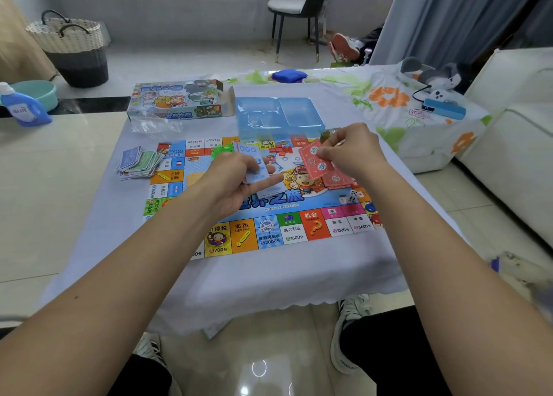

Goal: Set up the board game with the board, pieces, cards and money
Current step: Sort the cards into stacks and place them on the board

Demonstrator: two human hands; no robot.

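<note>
My left hand [239,180] grips a small stack of blue notes [254,168], fingers curled round it, above the centre of the game board [269,216]. My right hand [350,150] pinches one red note [314,159] between thumb and fingers, just right of the blue stack and above a loose pile of further red notes [338,180] lying on the board's right half.

The board lies flat in the middle of the table [269,276], which is covered by a pale cloth. Near the board's far edge sit small red pieces [282,149] and, left of them, green pieces [223,150], partly hidden behind my left hand. Two white dice [353,196] rest near the board's right edge. A fanned heap of blue and green cards or notes [139,162] lies on the cloth touching the board's left edge; the type cannot be told.

Beyond the board's far edge stands the clear blue plastic tray [278,114]. The open game box [176,99] lies at the table's far left corner, with a crumpled clear bag [152,126] in front of it.
</note>
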